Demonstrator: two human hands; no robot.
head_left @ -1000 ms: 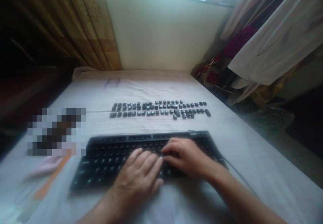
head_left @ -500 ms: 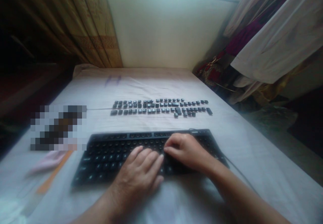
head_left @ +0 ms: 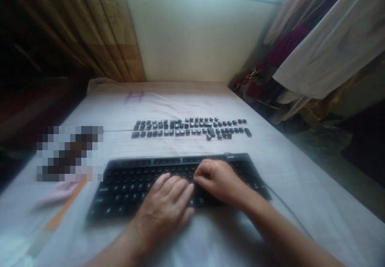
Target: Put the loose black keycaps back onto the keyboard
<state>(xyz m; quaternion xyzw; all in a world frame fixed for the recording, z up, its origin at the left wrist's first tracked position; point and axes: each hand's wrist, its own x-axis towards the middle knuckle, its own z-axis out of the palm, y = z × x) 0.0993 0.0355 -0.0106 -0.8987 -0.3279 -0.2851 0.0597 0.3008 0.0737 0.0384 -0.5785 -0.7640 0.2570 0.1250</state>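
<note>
A black keyboard [head_left: 128,187] lies across the white sheet in front of me; its upper part shows rows without keycaps, while its lower left part has lettered keys. My left hand [head_left: 168,200] rests palm down over the middle of the keyboard, fingers stretched out. Just right of it, my right hand [head_left: 216,178] is curled on the keyboard with thumb and finger pinched together. Whatever may be between those fingertips is hidden. Beyond the keyboard, loose black keycaps [head_left: 212,132] sit in several rows.
To the left lie a pixelated dark object [head_left: 67,154], a pink cloth [head_left: 58,190] and an orange strip [head_left: 67,204]. A cable [head_left: 290,208] runs off the keyboard's right side. Curtains [head_left: 111,26] hang at left, clothes [head_left: 327,46] at right.
Both hands stay almost in place; the right hand appears slightly further left. The camera view has shifted a little.
</note>
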